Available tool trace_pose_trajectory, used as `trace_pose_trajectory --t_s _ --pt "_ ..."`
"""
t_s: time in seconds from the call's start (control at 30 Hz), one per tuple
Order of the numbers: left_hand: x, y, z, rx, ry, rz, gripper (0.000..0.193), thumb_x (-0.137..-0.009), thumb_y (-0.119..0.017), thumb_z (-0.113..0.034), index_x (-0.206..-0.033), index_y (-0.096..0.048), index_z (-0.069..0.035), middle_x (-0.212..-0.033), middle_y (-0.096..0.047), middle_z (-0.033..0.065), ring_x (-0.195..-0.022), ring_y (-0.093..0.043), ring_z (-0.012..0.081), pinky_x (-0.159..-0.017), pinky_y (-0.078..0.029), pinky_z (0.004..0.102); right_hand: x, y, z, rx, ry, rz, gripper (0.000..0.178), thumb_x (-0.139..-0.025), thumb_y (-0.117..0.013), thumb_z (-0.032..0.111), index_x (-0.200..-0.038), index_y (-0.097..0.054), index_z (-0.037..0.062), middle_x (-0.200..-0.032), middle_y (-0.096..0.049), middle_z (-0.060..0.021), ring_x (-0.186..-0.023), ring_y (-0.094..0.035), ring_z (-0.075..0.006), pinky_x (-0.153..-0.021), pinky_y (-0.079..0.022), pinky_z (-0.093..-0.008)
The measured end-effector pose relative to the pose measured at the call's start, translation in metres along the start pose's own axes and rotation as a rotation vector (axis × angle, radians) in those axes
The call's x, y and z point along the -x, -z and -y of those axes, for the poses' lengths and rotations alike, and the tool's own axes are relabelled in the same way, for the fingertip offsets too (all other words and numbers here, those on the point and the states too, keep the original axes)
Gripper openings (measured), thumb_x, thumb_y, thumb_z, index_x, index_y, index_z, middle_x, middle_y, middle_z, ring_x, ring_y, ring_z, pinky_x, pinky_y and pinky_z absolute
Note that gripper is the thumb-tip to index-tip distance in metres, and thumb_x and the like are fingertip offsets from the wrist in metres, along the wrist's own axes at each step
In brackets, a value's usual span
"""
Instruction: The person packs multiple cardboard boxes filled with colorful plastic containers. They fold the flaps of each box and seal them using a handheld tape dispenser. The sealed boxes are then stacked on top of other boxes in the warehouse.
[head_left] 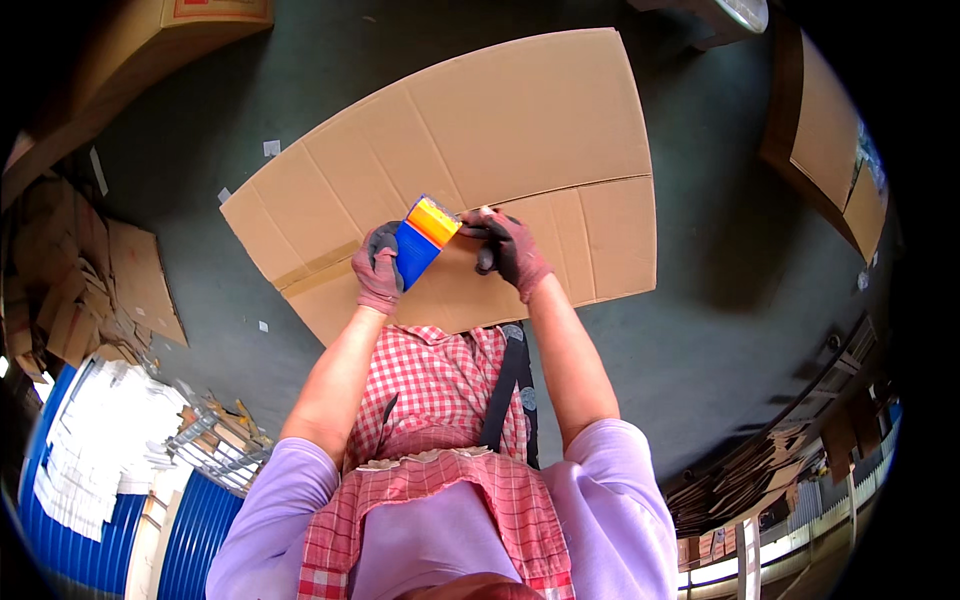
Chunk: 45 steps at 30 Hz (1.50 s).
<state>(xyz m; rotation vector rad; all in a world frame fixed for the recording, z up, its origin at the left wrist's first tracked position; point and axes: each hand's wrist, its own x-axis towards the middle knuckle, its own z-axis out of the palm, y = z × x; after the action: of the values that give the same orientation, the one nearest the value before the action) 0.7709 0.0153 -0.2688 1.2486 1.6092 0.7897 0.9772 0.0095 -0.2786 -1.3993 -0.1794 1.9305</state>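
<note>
My left hand (378, 268), in a red and grey work glove, grips a flat blue package with an orange-yellow end (420, 246). The package is tilted, its orange-yellow end toward the upper right. My right hand (508, 250), gloved alike, is at that end, fingertips by its right edge; I cannot tell whether they touch. The right thumb stands apart from the fingers, and a small white spot shows at a fingertip. Below both hands lies a large creased cardboard sheet (540, 115).
Cardboard boxes stand at the upper left (150, 60) and the right (825, 130). Scrap cardboard (75, 290) is heaped on the left, near a metal wire cage (215, 440). Flattened cardboard (740, 485) is stacked at the lower right. White scraps (271, 148) dot the grey floor.
</note>
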Motion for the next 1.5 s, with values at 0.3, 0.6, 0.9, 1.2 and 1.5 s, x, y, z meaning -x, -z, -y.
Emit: trace_pose_trajectory --t_s 0.3,0.6,0.9,1.2,1.5 --pt "-0.017 -0.024 -0.036 -0.346 -0.094 0.289 0.043 -0.068 -0.059 -0.042 -0.096 -0.056 -0.009 -0.078 -0.06 0.0097 -0.073 -0.058 0.0239 -0.066 -0.045 0.0318 -0.006 0.003 0.018 -0.118 -0.017 -0.599 0.021 -0.065 -0.065 0.019 -0.071 -0.057 0.0013 -0.065 -0.056 -0.0044 -0.055 -0.053 -0.0132 -0.054 -0.045 -0.027" --pt "-0.042 -0.161 -0.104 -0.578 -0.569 0.426 0.039 -0.063 -0.064 -0.042 -0.086 -0.057 -0.011 -0.073 -0.062 0.0069 -0.068 -0.058 0.0243 -0.068 -0.044 0.0339 0.011 0.2 0.12 0.058 0.326 -0.92 0.014 -0.07 -0.059 0.017 -0.071 -0.061 0.0033 -0.065 -0.06 -0.0074 -0.052 -0.051 -0.0114 -0.046 -0.042 -0.0249" --pt "-0.041 -0.169 -0.1 -0.377 -0.44 0.471 0.045 -0.059 -0.068 -0.041 -0.094 -0.059 -0.013 -0.076 -0.061 0.0087 -0.07 -0.059 0.0256 -0.067 -0.046 0.035 -0.047 0.238 0.081 0.537 -0.325 -0.531 0.042 -0.072 -0.056 0.041 -0.096 -0.059 0.0061 -0.096 -0.059 -0.0085 -0.081 -0.054 -0.0188 -0.07 -0.042 -0.0318" --pt "-0.037 0.066 -0.062 -0.845 -0.417 0.519 0.057 -0.056 -0.068 -0.044 -0.102 -0.056 -0.013 -0.087 -0.061 0.0099 -0.085 -0.056 0.0283 -0.08 -0.043 0.0369 0.008 0.225 0.083 0.6 0.312 -1.032 0.028 -0.07 -0.057 0.018 -0.096 -0.059 0.0061 -0.093 -0.059 -0.008 -0.085 -0.054 -0.0178 -0.077 -0.04 -0.0278" --pt "-0.005 0.385 -0.025 -1.434 -0.05 0.349 0.054 -0.058 -0.067 -0.043 -0.097 -0.055 -0.009 -0.089 -0.06 0.0073 -0.085 -0.056 0.0209 -0.094 -0.032 0.0377 0.015 0.034 0.071 0.289 0.579 -0.446 0.021 -0.078 -0.053 0.008 -0.096 -0.057 -0.0011 -0.091 -0.06 -0.0103 -0.077 -0.056 -0.0158 -0.068 -0.044 -0.0248"
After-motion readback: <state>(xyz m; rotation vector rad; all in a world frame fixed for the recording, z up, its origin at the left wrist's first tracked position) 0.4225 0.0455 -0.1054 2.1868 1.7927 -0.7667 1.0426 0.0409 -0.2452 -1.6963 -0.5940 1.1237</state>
